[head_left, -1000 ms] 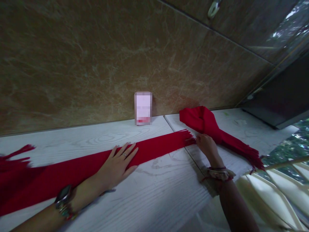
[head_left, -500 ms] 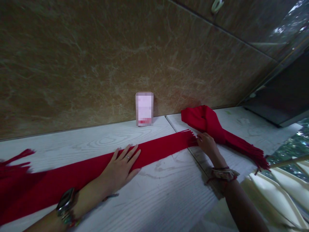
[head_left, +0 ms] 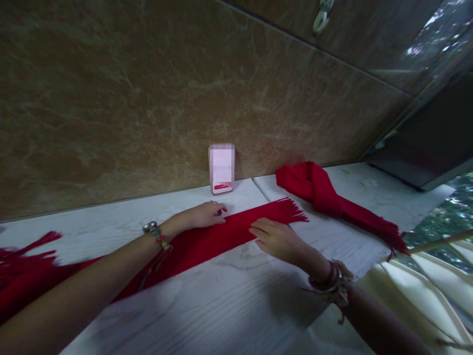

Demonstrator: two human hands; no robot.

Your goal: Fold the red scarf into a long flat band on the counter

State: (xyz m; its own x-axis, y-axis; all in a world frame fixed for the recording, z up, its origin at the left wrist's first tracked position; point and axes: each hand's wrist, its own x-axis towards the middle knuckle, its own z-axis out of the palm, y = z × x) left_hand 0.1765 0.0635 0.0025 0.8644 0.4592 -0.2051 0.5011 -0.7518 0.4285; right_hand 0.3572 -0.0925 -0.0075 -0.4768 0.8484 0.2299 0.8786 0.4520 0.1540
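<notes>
A red fringed scarf lies stretched across the white wood-grain tabletop, its tassels pointing right. At its far edge rests my left hand, fingers curled loosely with nothing visible in them. My right hand is over the near edge, fingers extended and slightly apart, holding nothing. To the right, a second red scarf lies folded over with its fringe toward the table's right edge. More red fringe from the cloth shows at the far left.
A phone with a blurred screen leans upright against the brown marbled wall. A dark appliance-like box stands at the back right. Pale slatted chairs are beside the table, lower right.
My left hand has lifted from lying flat and shifted to the scarf's far edge. My right hand has let go of the fringe and moved left over the near edge.
</notes>
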